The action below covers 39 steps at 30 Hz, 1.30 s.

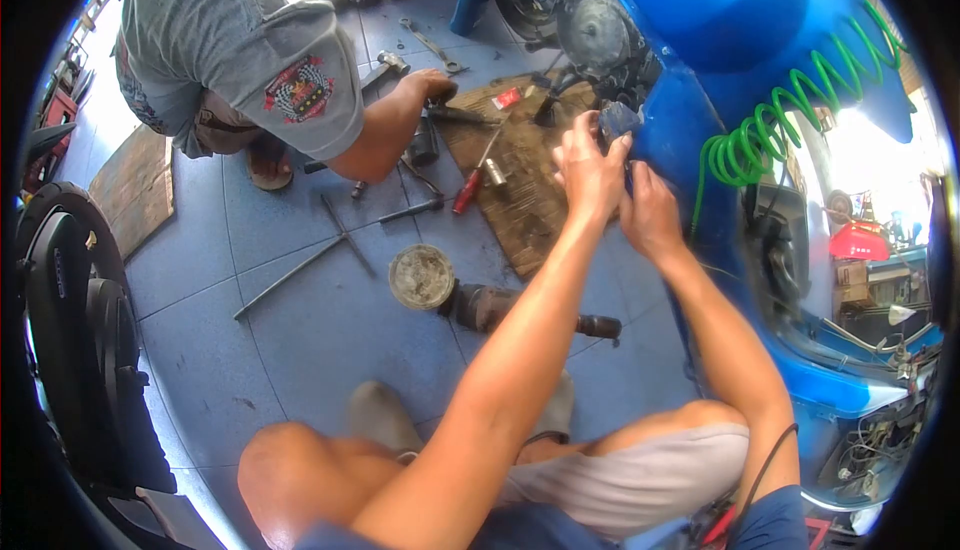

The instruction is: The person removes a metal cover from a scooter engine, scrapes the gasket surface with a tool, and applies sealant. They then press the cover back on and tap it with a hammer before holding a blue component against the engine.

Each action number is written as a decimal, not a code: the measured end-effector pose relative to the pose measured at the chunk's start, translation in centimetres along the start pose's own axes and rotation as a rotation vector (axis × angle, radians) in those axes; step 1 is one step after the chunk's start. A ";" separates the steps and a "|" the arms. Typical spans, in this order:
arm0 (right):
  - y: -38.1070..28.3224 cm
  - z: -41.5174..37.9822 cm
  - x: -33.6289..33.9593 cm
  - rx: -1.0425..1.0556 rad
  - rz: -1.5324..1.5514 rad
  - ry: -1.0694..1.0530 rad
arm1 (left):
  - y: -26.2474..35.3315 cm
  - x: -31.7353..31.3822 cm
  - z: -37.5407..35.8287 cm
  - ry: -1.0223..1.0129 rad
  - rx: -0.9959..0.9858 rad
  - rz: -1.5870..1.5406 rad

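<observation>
My left hand point(592, 172) is closed, thumb and fingers round a small dark part point(620, 122) beside the blue body panel point(685, 120). The part's kind cannot be made out. Just below it, my right hand point(650, 212) has its fingers curled against the same spot; what they grip is mostly hidden. An engine point(600, 30) with a round metal cover is behind my hands. To the left, a wooden board point(520, 215) lies on the floor, bearing a red-handled screwdriver point(468, 192), a metal socket point(494, 172) and a small red packet point(507, 99).
A co-worker in a grey shirt point(240, 50) reaches towards tools at the left. On the tiles lie a T-shaped wrench point(300, 272), a spanner point(432, 46) and a dark pipe-like part point(485, 307) with a round end. A green coiled hose point(740, 155) hangs at right.
</observation>
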State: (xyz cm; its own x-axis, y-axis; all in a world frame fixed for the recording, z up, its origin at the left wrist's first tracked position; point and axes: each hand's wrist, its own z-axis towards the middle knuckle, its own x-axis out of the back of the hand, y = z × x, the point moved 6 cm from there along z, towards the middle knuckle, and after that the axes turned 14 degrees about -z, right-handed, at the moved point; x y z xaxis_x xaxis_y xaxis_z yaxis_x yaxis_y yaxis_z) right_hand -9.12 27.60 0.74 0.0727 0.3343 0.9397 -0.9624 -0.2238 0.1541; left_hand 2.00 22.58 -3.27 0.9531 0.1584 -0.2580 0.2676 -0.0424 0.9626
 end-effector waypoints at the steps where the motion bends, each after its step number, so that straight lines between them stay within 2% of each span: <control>1: 0.0 0.0 0.0 -0.001 0.000 0.000 | 0.0 0.0 0.0 -0.004 0.007 -0.001; 27: 0.0 -0.1 0.2 0.001 0.022 0.025 | 0.1 0.1 0.0 -0.019 0.042 -0.084; 39: -0.1 -0.1 0.3 -0.011 0.013 0.025 | 0.6 0.3 -0.2 -0.042 0.056 -0.026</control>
State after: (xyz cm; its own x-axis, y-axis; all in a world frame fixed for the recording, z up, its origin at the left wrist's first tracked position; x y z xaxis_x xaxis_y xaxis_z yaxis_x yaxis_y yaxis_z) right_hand -9.05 27.77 0.97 0.0534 0.3538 0.9338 -0.9661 -0.2182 0.1380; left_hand 2.38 22.76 -2.79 0.9505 0.1184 -0.2874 0.2989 -0.0941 0.9496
